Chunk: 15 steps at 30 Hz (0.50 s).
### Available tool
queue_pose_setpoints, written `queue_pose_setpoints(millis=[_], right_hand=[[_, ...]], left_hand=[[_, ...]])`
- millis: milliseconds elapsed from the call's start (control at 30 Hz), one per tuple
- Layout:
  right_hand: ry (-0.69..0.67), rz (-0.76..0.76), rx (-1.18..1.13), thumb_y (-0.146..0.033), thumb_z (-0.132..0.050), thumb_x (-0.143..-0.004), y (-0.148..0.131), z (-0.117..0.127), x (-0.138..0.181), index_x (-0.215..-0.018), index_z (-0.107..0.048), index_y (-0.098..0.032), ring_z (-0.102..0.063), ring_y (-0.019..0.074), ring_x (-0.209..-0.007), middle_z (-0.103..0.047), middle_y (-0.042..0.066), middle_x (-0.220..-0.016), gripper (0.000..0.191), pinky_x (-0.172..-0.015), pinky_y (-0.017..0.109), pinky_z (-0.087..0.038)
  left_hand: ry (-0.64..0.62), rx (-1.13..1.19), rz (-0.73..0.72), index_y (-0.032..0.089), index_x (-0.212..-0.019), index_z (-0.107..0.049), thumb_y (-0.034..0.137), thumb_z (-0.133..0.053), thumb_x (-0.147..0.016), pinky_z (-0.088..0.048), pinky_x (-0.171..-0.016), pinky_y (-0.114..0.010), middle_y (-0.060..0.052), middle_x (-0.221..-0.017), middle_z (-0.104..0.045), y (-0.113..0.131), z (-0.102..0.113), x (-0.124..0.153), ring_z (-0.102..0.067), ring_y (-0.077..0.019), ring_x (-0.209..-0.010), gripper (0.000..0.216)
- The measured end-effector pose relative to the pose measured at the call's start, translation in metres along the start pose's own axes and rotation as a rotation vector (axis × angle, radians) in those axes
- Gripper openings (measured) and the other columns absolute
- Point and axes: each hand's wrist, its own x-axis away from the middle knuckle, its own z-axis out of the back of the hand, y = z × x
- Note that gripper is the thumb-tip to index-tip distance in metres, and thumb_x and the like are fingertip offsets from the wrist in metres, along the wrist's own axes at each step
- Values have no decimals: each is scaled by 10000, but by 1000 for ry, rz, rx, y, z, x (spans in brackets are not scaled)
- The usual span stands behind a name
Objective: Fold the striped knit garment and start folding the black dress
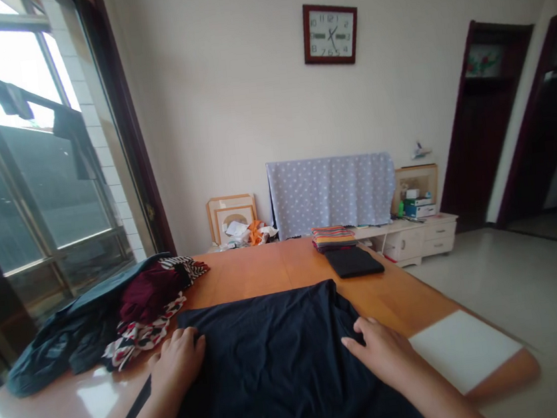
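A dark navy garment lies spread flat on the orange-brown table in front of me. My left hand rests on the garment's left edge, fingers curled down onto the cloth. My right hand lies on its right side, fingers bent and pressing the fabric near a fold. Neither hand lifts the garment off the table.
A heap of unfolded clothes lies at the left. A folded black garment and a striped folded stack sit at the far side. A white board lies at the right edge. A window is at the left, a low cabinet beyond.
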Motion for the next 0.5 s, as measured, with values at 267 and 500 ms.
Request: queue_pose_setpoints(millis=[267,500], right_hand=[[-98,-43,-206,-351,-531,-865,18,5,-12,-657,-568,-210,-544,145,-622,-621,-10,-632,254,-573,233,-303],[-190,-30,-232,-463,-600,-824,27,8,-15,-671,-584,-204,-508,141,-599,-589,-19,-609,302,-573,239,-298]], left_hand=[[-19,4,3,263,-1155,-623,540,-313,-930,-353,-949,-555,-123,-1302,-565,2,1,-1,-500,-351,-1206,473],[20,-100,-96,263,-1082,-656,500,-465,-874,-309,-996,-542,-109,-1199,-631,32,28,-11,-518,-343,-1175,369]])
